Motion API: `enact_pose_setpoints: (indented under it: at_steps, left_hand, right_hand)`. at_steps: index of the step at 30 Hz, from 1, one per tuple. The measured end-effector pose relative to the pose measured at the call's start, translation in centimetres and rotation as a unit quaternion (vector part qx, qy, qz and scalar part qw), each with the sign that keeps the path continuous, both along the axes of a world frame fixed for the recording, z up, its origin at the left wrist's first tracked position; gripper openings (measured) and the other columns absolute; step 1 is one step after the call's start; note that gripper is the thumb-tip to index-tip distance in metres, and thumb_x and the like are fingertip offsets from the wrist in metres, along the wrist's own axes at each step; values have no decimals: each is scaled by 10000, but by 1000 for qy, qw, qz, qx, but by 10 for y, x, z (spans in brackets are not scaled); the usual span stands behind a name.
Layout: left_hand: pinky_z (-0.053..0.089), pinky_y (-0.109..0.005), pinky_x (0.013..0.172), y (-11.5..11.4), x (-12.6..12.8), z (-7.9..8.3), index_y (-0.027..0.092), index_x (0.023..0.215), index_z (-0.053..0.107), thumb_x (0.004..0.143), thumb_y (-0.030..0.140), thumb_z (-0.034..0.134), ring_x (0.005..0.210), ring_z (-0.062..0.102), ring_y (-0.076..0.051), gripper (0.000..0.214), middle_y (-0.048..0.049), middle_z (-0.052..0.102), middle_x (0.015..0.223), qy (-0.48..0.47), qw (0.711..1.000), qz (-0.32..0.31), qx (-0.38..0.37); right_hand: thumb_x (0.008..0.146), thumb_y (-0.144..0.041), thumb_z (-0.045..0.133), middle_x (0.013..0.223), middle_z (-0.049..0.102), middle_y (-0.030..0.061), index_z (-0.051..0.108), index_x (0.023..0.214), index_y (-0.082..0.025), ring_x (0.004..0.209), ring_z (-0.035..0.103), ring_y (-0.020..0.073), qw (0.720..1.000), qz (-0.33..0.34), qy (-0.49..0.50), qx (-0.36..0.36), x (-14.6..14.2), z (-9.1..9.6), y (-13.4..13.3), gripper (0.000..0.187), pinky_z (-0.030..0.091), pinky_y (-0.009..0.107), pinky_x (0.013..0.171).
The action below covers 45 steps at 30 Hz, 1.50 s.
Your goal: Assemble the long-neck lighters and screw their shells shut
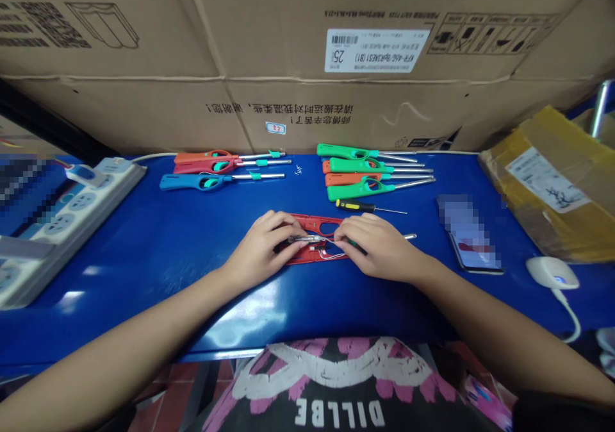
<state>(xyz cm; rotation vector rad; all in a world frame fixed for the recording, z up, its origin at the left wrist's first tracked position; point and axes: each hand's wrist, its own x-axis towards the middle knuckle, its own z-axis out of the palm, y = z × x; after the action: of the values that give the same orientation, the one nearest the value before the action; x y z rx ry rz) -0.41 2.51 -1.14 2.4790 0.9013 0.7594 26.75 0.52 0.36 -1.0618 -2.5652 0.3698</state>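
Note:
An opened red gas lighter lies in two shell halves on the blue table, one half [314,219] farther from me and the other [307,256] nearer. My left hand [269,243] is closed, thumb and fingers pinching the lighter's slim inner mechanism [312,238] between the halves. From it a thin white wire [328,241] runs to the fingertips of my right hand [379,246], which are pinched together on it. A dark green piece shows under the right fingers. The tip of a metal tube [410,236] sticks out beyond that hand, its middle hidden.
Several green and orange lighters [360,190] and a screwdriver [355,206] lie behind my right hand; blue and red lighters [196,182] are back left. A power strip [72,227] stands left. A phone [473,240], white device [552,272] and taped carton [552,182] are right.

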Motion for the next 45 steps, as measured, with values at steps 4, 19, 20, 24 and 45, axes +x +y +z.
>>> enact_pose_setpoints:
  at_steps: [4, 19, 20, 24, 45]
  left_hand:
    - [445, -343, 846, -4, 0, 2, 201, 1101, 672, 994, 259, 605, 950, 619, -183, 139, -40, 723, 1042, -12, 1000, -27, 3]
    - [468, -357, 863, 7, -8, 8, 194, 1071, 685, 976, 278, 622, 917, 610, -190, 141, -45, 726, 1017, 30, 999, -12, 15]
    - [474, -361, 864, 7, -8, 7, 194, 1076, 686, 970, 286, 630, 928, 612, -196, 152, -49, 723, 1026, 34, 999, -7, 11]
    - [487, -379, 905, 6, -5, 5, 179, 1148, 669, 970, 270, 618, 1018, 625, -214, 206, -77, 698, 1104, 42, 999, -4, 2]
    - [432, -378, 840, -3, -3, 11, 194, 1076, 704, 928, 388, 655, 1019, 599, -238, 249, -88, 657, 1154, 93, 994, -51, 17]
  right_hand:
    - [1033, -328, 511, 938, 722, 35, 645, 1009, -183, 828, 603, 173, 999, 19, 27, 9, -3, -2, -1, 199, 373, 321, 765]
    - [1018, -233, 500, 891, 703, 33, 658, 906, -180, 832, 597, 172, 999, 28, 25, 31, 15, 9, 8, 201, 378, 346, 807]
    - [1017, -255, 515, 963, 707, 43, 661, 972, -185, 897, 612, 185, 999, 26, 12, 23, 15, 9, 8, 168, 385, 352, 833]
    - [980, -363, 599, 1155, 670, 77, 617, 1168, -199, 1062, 603, 229, 999, 29, -30, 0, 12, 13, 6, 251, 415, 363, 893]
    - [944, -304, 609, 880, 615, 17, 575, 885, -209, 776, 547, 149, 990, -12, 26, -135, 37, 36, 7, 117, 398, 278, 678]
